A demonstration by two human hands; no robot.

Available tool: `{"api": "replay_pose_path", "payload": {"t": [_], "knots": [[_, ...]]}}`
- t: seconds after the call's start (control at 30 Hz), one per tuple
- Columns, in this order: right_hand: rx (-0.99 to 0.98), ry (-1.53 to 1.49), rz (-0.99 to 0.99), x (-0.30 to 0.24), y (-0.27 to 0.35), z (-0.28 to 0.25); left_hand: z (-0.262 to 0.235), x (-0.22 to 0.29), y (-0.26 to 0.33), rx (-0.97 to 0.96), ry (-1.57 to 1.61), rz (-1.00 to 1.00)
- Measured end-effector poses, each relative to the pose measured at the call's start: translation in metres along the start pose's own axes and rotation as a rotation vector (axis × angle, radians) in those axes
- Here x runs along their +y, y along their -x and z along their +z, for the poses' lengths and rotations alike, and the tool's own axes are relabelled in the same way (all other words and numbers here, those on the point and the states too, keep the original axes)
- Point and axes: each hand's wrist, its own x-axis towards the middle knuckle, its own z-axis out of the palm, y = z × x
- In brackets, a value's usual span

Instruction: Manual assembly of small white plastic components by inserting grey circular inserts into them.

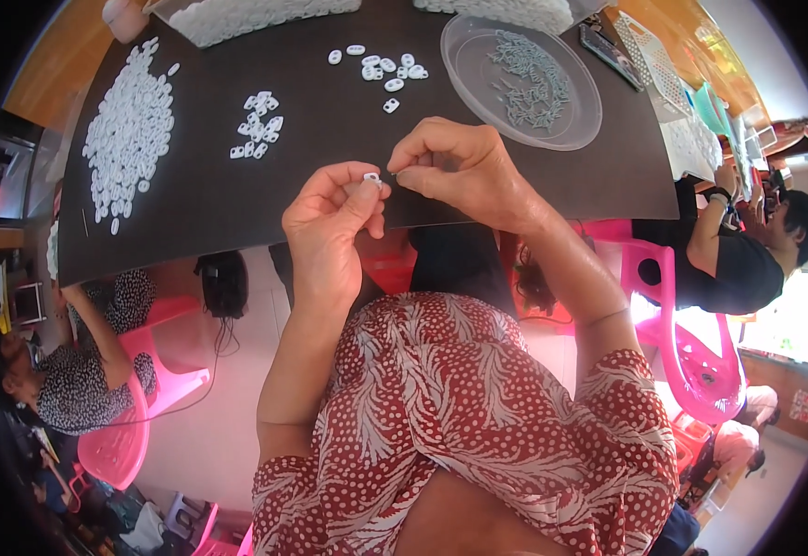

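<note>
My left hand pinches a small white plastic piece with a dark hole in it between thumb and fingers, just above the table's near edge. Close beside it, the thumb and fingertips of my right hand are pressed together; whatever they hold is too small to make out. Beyond my hands lies a loose group of white oval pieces. Another cluster of white pieces sits to the left. At the right, a round clear plastic tray holds many small grey screw-like parts.
A large heap of white pieces covers the left of the dark table. Bins of white pieces line the far edge. Two people sit nearby, one left, one right. Pink plastic chairs stand on both sides.
</note>
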Motion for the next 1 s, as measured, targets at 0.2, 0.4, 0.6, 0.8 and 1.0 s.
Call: {"api": "replay_pose_path", "payload": {"t": [0.2,0.4,0.6,0.8,1.0], "knots": [[0.011,-0.269,0.065,0.004,0.002,0.018,0.0,0.0,0.007,0.028,-0.051,0.065],[0.04,-0.264,0.087,0.004,0.003,0.02,-0.002,-0.001,0.01,0.026,-0.122,0.082],[-0.018,-0.261,0.159,0.003,0.004,0.017,-0.002,-0.003,0.012,0.041,-0.156,0.115],[-0.015,-0.281,0.175,0.004,0.005,0.022,-0.003,-0.009,0.014,0.068,-0.253,0.179],[0.038,-0.266,0.166,0.009,0.005,0.031,-0.003,-0.018,0.015,0.12,-0.326,0.278]]}}
